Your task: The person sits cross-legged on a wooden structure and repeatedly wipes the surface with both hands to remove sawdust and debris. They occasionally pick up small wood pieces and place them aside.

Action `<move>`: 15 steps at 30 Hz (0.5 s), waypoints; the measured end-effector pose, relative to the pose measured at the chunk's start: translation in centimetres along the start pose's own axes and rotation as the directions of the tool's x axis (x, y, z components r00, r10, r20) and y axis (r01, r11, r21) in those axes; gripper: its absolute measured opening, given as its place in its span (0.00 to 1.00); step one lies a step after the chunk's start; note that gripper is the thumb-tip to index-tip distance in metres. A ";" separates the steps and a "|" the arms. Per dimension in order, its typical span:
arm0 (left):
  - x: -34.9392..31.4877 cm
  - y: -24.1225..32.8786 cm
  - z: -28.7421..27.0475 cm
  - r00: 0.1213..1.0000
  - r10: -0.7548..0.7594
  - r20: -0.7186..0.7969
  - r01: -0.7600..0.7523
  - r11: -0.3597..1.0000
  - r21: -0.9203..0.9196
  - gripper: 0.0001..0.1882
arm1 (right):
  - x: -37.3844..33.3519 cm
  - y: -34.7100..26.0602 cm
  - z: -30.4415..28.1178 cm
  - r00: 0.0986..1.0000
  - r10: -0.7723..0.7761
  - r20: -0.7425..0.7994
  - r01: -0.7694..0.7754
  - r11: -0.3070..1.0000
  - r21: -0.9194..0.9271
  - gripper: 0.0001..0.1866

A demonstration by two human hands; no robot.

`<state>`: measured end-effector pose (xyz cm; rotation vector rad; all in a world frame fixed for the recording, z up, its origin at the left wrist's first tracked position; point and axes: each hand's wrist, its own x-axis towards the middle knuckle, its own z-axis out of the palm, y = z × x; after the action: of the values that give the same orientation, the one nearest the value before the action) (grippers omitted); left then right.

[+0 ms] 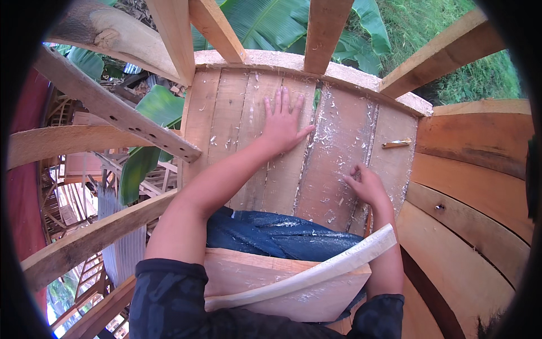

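My left hand (282, 123) lies open on the wooden planks (231, 113), palm down with the fingers spread. Closer to me on the right, my right hand (364, 185) is held over the planks with its fingers curled in toward the thumb. Whatever may be between those fingertips is too small to make out. Pale wood shavings (326, 131) are scattered over the boards, thickest along the gap between two planks. Beyond my right hand lies a short, yellow-brown stick-like object (397, 143).
Across my lap sits a thick board (293, 299) with a curved pale wood strip (333, 264) over it. Upright timbers (327, 34) rise along the far rim beam (339, 73). Curved side planks (474, 169) close the right; ribs (90, 231) stick out left.
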<state>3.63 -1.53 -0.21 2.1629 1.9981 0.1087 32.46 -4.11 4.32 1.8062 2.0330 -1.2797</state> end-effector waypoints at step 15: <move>4.1 0.8 -1.4 0.946 0.325 -0.019 -0.313 0.924 0.218 0.39 | -0.2 -0.4 -0.3 0.998 0.051 0.031 -0.050 0.998 -0.033 0.23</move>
<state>4.51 2.60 0.96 2.6365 1.7334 -0.0009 32.30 -4.05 4.85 1.7994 1.9670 -1.2461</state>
